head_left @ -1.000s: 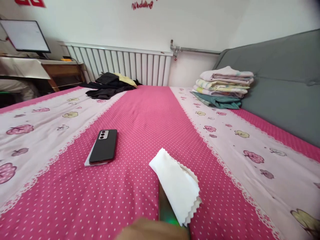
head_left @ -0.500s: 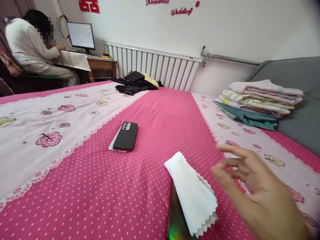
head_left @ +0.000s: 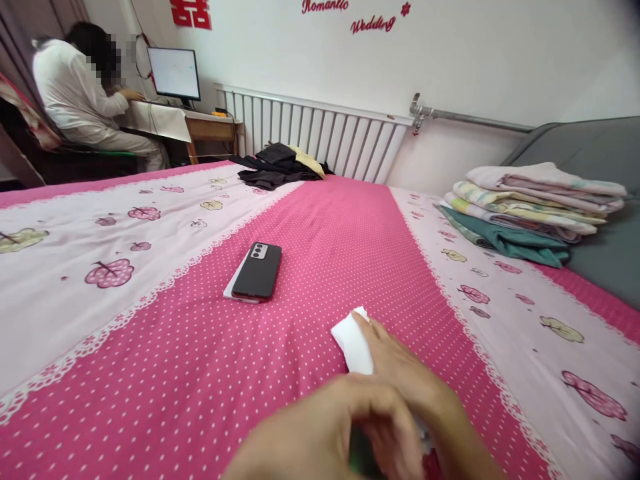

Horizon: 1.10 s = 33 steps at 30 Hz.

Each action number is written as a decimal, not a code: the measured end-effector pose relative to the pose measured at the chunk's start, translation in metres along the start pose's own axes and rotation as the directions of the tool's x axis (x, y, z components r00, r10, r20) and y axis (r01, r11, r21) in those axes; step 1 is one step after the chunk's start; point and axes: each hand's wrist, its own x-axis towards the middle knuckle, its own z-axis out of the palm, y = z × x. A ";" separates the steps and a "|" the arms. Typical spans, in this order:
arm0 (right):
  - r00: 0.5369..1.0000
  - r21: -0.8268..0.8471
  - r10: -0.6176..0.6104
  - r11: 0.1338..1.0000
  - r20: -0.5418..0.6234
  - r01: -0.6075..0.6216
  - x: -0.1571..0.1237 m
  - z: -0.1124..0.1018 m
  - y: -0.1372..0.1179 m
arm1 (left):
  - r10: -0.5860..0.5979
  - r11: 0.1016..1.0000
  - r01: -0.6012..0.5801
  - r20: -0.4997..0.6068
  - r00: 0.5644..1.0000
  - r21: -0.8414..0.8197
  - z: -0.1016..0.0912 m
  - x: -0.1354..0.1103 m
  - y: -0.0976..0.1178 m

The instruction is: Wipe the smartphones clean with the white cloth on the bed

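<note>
My right hand (head_left: pixel 410 380) reaches over the folded white cloth (head_left: pixel 353 343), with its fingers on the cloth's far part. The cloth has a zigzag edge, and most of it is hidden under my hand. A dark, glossy, phone-like object (head_left: pixel 363 453) lies beneath, with only a small greenish-black part visible. My left hand (head_left: pixel 320 427) is in front at the bottom, its fingers curved in a loose arc over that dark object. Motion blur and overlap hide whether its fingertips touch anything.
A dark grey phone (head_left: pixel 257 272) lies face down on a white flat item (head_left: pixel 235 283) on the pink dotted bedspread (head_left: pixel 320 233). Folded fabrics (head_left: pixel 540 200) are stacked at right, dark clothes (head_left: pixel 280 163) at the back. A person (head_left: pixel 75 100) sits at a desk with a monitor (head_left: pixel 174 72).
My right hand has moved left onto the white cloth, from hovering beside it. My left hand has come into view from the bottom. The view has shifted slightly.
</note>
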 end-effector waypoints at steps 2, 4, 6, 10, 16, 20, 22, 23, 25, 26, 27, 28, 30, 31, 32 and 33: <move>1.000 -0.023 -0.013 1.000 -0.002 0.013 0.004 0.001 0.001 | -0.113 0.940 0.214 -0.349 0.930 0.266 -0.010 0.009 -0.003; 0.999 -0.055 -0.037 0.998 -0.029 0.036 0.007 0.001 0.003 | -0.045 0.756 0.445 -0.639 0.768 0.481 -0.015 0.018 -0.012; 0.998 -0.071 -0.057 0.996 -0.041 0.054 0.009 0.002 0.007 | 0.033 0.692 0.500 -0.715 0.699 0.520 -0.022 0.025 -0.023; 0.998 -0.072 -0.058 0.996 -0.032 0.055 0.010 0.002 0.010 | 0.165 0.938 0.166 -0.813 0.558 0.304 -0.049 0.033 -0.044; 0.999 -0.071 -0.049 0.996 -0.023 0.047 0.010 0.002 0.007 | -0.015 1.000 0.011 -0.898 0.440 -0.011 -0.092 0.049 -0.064; 0.999 -0.070 -0.041 0.997 -0.015 0.040 0.009 0.002 0.006 | -0.078 0.990 -0.071 -0.907 0.415 -0.118 -0.099 0.055 -0.064; 0.999 -0.069 -0.035 0.997 -0.017 0.034 0.008 0.001 0.006 | -0.099 0.985 -0.091 -0.907 0.410 -0.148 -0.098 0.057 -0.064; 0.999 -0.068 -0.031 0.997 -0.018 0.030 0.008 0.001 0.006 | -0.107 0.982 -0.098 -0.907 0.407 -0.160 -0.098 0.058 -0.064; 0.999 -0.067 -0.030 0.997 -0.015 0.029 0.007 0.000 0.005 | -0.118 0.978 -0.108 -0.907 0.405 -0.176 -0.097 0.059 -0.064; 1.000 -0.068 -0.029 0.997 -0.011 0.028 0.007 0.000 0.004 | -0.122 0.977 -0.112 -0.906 0.405 -0.181 -0.097 0.060 -0.065; 1.000 -0.070 -0.025 0.997 -0.005 0.024 0.007 -0.001 0.004 | -0.125 0.976 -0.116 -0.906 0.404 -0.186 -0.097 0.060 -0.065; 1.000 -0.074 -0.019 0.997 0.002 0.019 0.006 -0.001 0.003 | -0.127 0.975 -0.118 -0.906 0.403 -0.190 -0.097 0.060 -0.065; 1.000 -0.084 -0.009 0.996 0.014 0.010 0.007 -0.001 0.002 | -0.133 0.973 -0.121 -0.906 0.401 -0.196 -0.097 0.061 -0.066; 1.000 -0.088 -0.007 0.996 0.016 0.008 0.007 -0.001 0.002 | -0.136 0.972 -0.121 -0.907 0.400 -0.199 -0.097 0.061 -0.066; 1.000 -0.090 -0.008 0.996 0.016 0.009 0.008 -0.001 0.002 | -0.138 0.972 -0.122 -0.907 0.399 -0.202 -0.098 0.061 -0.067; 1.000 -0.090 -0.012 0.996 0.013 0.013 0.008 0.000 0.003 | -0.139 0.972 -0.122 -0.907 0.398 -0.203 -0.098 0.061 -0.067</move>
